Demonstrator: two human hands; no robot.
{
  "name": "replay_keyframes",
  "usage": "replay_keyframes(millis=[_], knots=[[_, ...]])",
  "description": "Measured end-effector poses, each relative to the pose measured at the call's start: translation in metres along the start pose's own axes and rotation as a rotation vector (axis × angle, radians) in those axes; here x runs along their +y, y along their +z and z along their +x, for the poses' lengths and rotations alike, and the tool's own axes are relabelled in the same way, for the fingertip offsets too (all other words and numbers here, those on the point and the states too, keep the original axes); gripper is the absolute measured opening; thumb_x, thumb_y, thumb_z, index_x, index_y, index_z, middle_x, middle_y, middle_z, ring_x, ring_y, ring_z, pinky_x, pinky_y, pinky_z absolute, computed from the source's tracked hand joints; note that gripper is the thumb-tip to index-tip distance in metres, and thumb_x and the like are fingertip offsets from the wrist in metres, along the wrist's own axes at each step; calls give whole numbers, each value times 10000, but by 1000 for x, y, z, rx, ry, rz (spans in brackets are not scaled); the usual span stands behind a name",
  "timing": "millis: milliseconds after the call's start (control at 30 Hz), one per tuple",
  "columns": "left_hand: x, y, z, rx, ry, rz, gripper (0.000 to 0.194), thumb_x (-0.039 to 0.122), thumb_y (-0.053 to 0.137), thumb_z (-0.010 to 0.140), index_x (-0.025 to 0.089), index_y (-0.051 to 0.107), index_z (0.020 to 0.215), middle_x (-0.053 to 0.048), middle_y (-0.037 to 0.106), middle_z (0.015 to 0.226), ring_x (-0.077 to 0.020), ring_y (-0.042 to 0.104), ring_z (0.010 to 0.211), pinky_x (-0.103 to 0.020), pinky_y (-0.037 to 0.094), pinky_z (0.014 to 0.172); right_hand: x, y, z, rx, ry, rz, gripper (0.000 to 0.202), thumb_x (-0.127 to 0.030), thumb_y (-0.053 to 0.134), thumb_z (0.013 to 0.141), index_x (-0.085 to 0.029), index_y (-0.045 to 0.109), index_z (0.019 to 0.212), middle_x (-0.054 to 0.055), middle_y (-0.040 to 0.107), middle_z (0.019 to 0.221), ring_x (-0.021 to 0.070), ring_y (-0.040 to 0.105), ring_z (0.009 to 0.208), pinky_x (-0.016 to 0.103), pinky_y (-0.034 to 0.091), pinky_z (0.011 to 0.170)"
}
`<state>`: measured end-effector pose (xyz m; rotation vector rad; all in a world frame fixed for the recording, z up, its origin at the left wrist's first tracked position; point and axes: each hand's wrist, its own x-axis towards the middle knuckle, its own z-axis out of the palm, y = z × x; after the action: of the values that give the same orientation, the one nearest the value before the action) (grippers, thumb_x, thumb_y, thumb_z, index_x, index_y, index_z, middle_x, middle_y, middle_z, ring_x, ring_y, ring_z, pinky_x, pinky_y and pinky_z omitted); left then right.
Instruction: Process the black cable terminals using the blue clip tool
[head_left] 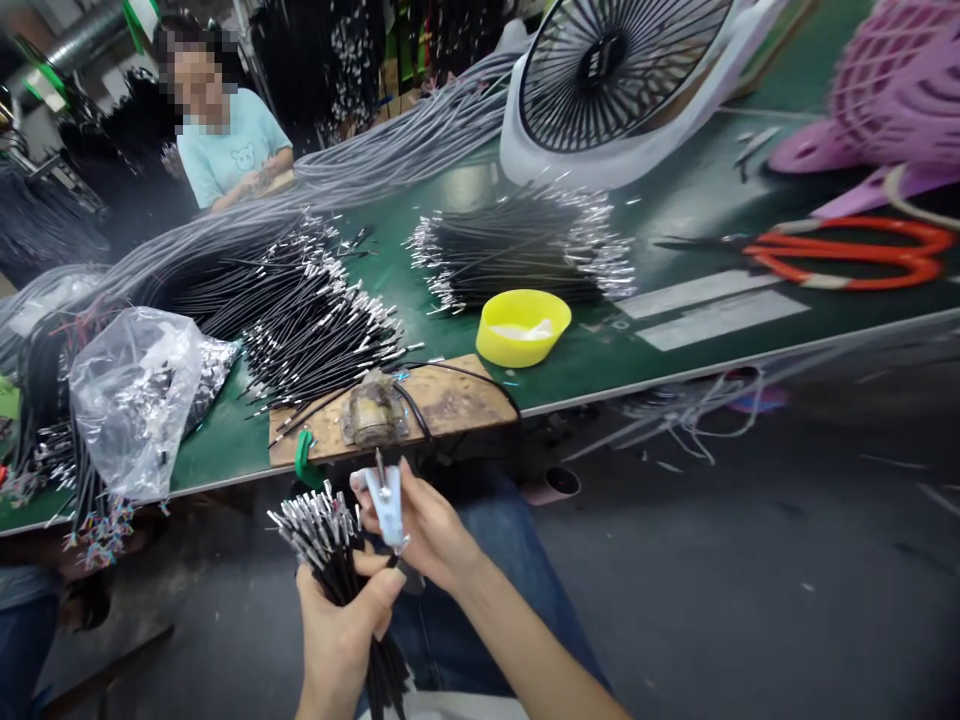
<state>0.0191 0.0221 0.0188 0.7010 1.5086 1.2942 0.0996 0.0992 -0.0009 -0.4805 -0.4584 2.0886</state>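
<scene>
My left hand is closed around a bundle of black cables, whose silver metal tips point up and to the left. Just right of those tips, my right hand pinches a pale blue clip, V-shaped like a clothes peg. A thin metal point stands at the clip's upper end, below a small grimy motor-like device. That device sits on a wooden board at the table's front edge. My fingers hide part of the clip, and what its lower end touches is too small to make out.
On the green table lie piles of black cables, a plastic bag, a yellow dish and orange-handled scissors. A white fan stands behind. A green clamp hangs at the edge. Another person sits across.
</scene>
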Motion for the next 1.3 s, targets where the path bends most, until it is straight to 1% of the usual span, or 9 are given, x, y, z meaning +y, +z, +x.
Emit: replay_keyframes(millis=[200,333,500,567,667,833,1000,1200,1300], knots=[[-8,-9,-7,16,-24,5,321,415,785,535,118,670,577,37,421,433,-40,329,339,-201,227,344,8,-34,-8,59,-21,-35,429,-615,627,702,-196,697,769,11,580,596,135,490,536,255,394,498],[-15,-16,-13,32,-54,46,320,418,760,589,107,729,661,40,400,359,-52,333,327,-212,259,361,4,-45,-29,171,-165,-223,342,-512,711,682,-183,697,777,-1,549,610,114,446,541,244,368,509],[-19,-18,-18,46,-87,114,349,364,736,634,105,768,866,40,436,354,-58,342,324,-211,285,369,0,-25,-56,200,-617,-822,129,-256,654,786,-204,628,670,-12,527,598,134,465,569,262,374,532],[-20,-18,-19,42,-104,129,264,326,748,615,94,760,740,45,418,367,-49,329,338,-200,269,363,0,-13,-61,114,-741,-1093,60,-159,651,770,-210,649,737,-3,555,639,148,485,609,286,399,583],[-21,-19,-21,35,-113,139,253,303,765,579,90,650,506,35,427,404,-51,341,387,-191,265,366,0,-1,-62,-18,-719,-1298,104,-106,626,767,-202,643,802,18,574,721,167,504,686,300,423,629],[-24,-24,-23,45,-114,99,279,333,786,560,103,649,636,6,546,521,-92,464,482,-220,402,474,7,0,-60,8,-760,-1207,170,-81,515,830,-190,545,704,2,520,666,152,472,651,282,400,596],[-29,-22,-24,-16,-140,11,383,487,706,658,121,597,691,69,381,397,-47,335,361,-194,284,382,23,0,-63,195,-852,-1103,179,-50,496,817,-191,547,719,-1,509,680,143,470,660,273,391,610],[-29,-21,-25,-125,-158,-67,446,552,690,656,114,611,646,71,351,379,-30,308,344,-192,268,381,27,-13,-53,126,-518,-704,182,-211,605,777,-186,591,597,-10,513,637,128,498,596,243,388,541],[-28,-23,-25,-143,-185,-92,442,559,696,647,136,573,679,46,450,449,-22,320,340,-188,277,371,24,-20,-49,112,-346,-562,240,-311,609,780,-182,589,579,-14,493,617,127,471,583,251,379,551]])
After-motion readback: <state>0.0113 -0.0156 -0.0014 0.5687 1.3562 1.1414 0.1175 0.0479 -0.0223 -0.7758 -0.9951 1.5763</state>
